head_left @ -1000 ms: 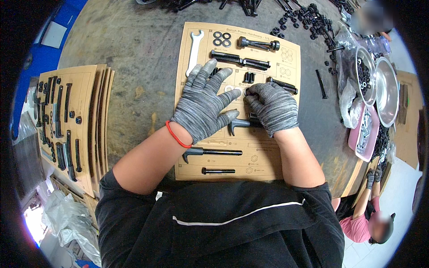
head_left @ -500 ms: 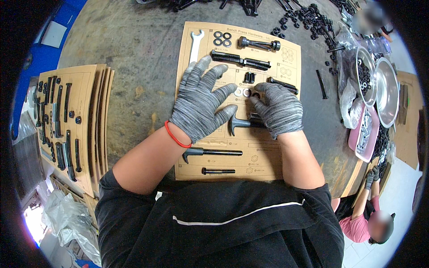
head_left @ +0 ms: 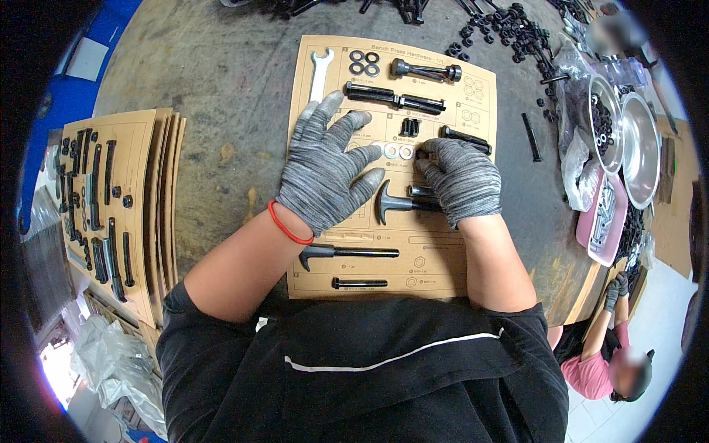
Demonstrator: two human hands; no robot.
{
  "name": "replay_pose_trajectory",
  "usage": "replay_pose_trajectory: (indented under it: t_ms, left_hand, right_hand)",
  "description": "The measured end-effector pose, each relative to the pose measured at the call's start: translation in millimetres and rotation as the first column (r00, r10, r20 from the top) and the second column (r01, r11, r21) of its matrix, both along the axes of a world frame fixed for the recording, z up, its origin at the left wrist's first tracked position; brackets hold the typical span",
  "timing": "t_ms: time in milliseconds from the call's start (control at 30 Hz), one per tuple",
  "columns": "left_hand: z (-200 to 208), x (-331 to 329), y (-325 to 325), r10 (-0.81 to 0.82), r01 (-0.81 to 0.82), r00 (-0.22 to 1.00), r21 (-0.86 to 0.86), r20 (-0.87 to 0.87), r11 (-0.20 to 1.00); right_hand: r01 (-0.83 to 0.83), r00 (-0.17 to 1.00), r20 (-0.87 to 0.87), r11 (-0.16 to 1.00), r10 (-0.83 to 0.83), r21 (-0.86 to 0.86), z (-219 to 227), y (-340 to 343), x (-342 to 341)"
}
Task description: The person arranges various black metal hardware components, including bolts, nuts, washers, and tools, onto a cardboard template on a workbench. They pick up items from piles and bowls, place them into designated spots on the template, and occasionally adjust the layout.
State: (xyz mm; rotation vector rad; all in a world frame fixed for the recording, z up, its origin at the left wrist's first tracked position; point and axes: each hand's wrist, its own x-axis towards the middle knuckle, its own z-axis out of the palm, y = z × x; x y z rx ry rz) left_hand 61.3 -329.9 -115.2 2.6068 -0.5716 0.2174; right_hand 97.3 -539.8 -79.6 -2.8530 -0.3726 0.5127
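Observation:
A brown cardboard sheet [head_left: 443, 269] printed with hardware outlines lies in front of me. My left hand [head_left: 325, 166], in a grey knit glove, rests over its left half with the fingers spread, nothing held. My right hand [head_left: 464, 181], gloved alike, has its fingers bent over the right half, fingertips pinching at a small dark washer, mostly hidden. Two silver washers [head_left: 406, 152] lie just left of those fingertips. Beneath the right hand pokes out a black T-shaped hook piece [head_left: 385, 202]. Above my left fingers lies a silver open-end wrench [head_left: 320, 76].
Black washers [head_left: 364, 64], long bolts [head_left: 395, 98] and another hook piece [head_left: 351, 252] sit on the sheet. Stacked filled sheets [head_left: 111, 207] stand left. Loose nuts [head_left: 502, 33], metal bowls [head_left: 639, 151] and a pink tray [head_left: 602, 229] lie right; a person [head_left: 605, 362] works beyond.
My right fingertips have drawn closer together over the dark washer. The left hand has shifted slightly left, and the sheet has moved a little left in view.

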Motion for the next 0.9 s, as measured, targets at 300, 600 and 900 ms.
replay_pose_trajectory:
  t_ms: [300, 600, 900]
  left_hand:
    - [2.7, -0.4, -0.9, 0.007, -0.007, 1.000, -0.013, 0.007, 1.000]
    - [3.1, -0.2, -0.6, 0.018, -0.017, 1.000, -0.041, 0.024, 0.999]
    - [6.2, 1.2, 0.4, 0.019, -0.017, 0.999, -0.079, 0.031, 0.997]
  right_hand:
    - [-0.005, 1.000, 0.001, 1.000, 0.005, 0.024, -4.3, -1.4, 0.3]
    - [-0.016, 1.000, -0.007, 0.999, 0.016, 0.030, -2.7, -0.3, 1.3]
    - [-0.030, 0.991, 0.132, 0.998, 0.022, 0.055, -1.5, -4.3, -3.7]
